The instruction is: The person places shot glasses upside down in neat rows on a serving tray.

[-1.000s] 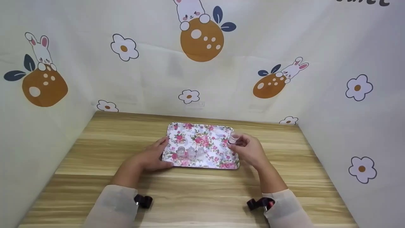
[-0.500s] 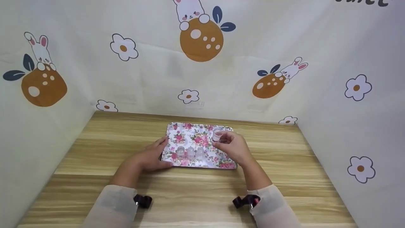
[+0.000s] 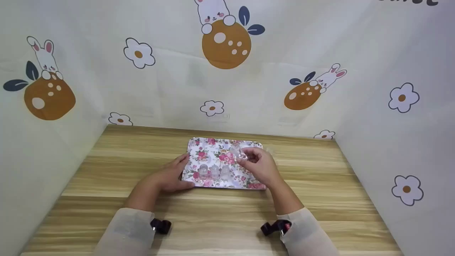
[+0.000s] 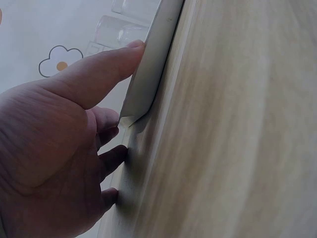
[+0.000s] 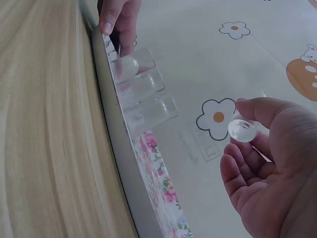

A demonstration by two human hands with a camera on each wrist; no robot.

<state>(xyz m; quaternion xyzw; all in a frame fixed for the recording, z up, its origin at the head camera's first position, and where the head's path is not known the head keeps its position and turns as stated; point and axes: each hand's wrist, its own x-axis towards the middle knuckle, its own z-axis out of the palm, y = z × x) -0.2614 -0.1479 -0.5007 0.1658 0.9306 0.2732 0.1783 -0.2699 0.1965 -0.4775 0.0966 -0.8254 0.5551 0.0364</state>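
A floral tray (image 3: 245, 180) lies on the wooden table. My left hand (image 3: 174, 176) holds its left end, the thumb at the front rim and the other fingers bent along the side. Toward the front left of the tray, three small clear glasses (image 3: 214, 172) stand in a row. Above the tray's right half, my right hand (image 3: 261, 165) pinches another small clear glass (image 3: 237, 151) between thumb and fingers, tilted. In the right wrist view this glass (image 5: 242, 130) shows its round end toward the camera, with the fingers curled behind it.
The wooden table (image 3: 220, 220) extends around the tray. Behind and at both sides hang pale cloth walls (image 3: 170, 85) printed with rabbits, oranges and flowers. A black wrist camera (image 3: 161, 226) sits on the left sleeve, another device (image 3: 275, 227) on the right.
My right hand has moved left from the tray's right edge to over its right half, carrying the glass. The glass has since turned to a different tilt. The left hand stays put.
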